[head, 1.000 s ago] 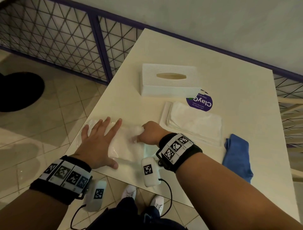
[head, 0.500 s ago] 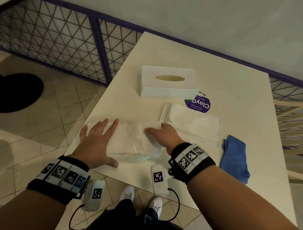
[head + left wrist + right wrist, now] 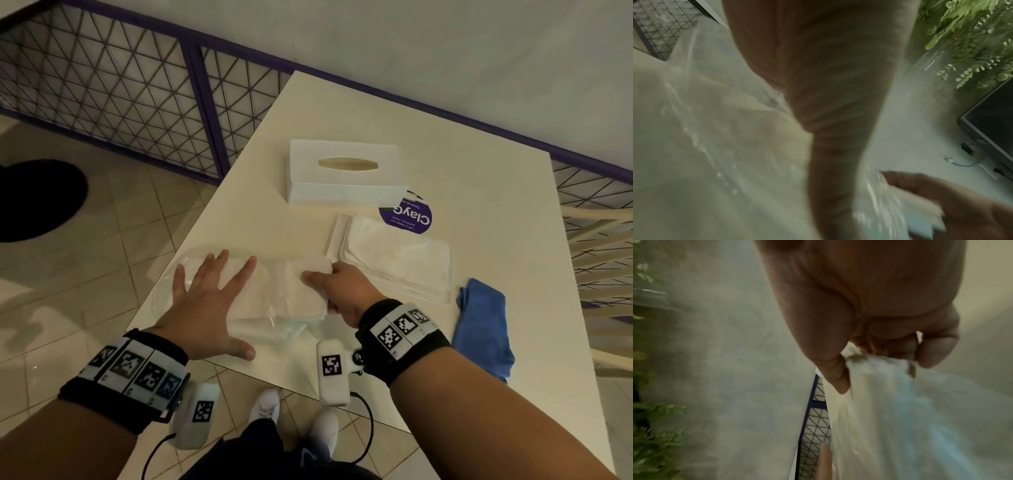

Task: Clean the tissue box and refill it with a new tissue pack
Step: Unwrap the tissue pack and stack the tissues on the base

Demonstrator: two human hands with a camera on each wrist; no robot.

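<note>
Head view: the left hand (image 3: pixel 202 308) lies flat with fingers spread on the new tissue pack (image 3: pixel 274 291), which rests in clear wrap at the near edge of the table (image 3: pixel 479 144). The right hand (image 3: pixel 342 291) curls its fingers over the pack's right end. The tissue box (image 3: pixel 344 171) stands farther back, well apart from the pack; nothing shows through its top slot, so its contents cannot be confirmed. A loose stack of tissues (image 3: pixel 394 257) lies between box and pack, with a blue cloth (image 3: pixel 483 325) at the right. Left wrist view: blurred; the wrap (image 3: pixel 694 129) shows under the palm, finger positions cannot be determined. Right wrist view: thumb and fingers (image 3: pixel 937 350) pinch the end of the pack (image 3: pixel 900 402). Risk: the pack lies near the table edge, so a hard pull could drag it off; an uneven pull could tear tissues or scatter them.
</note>
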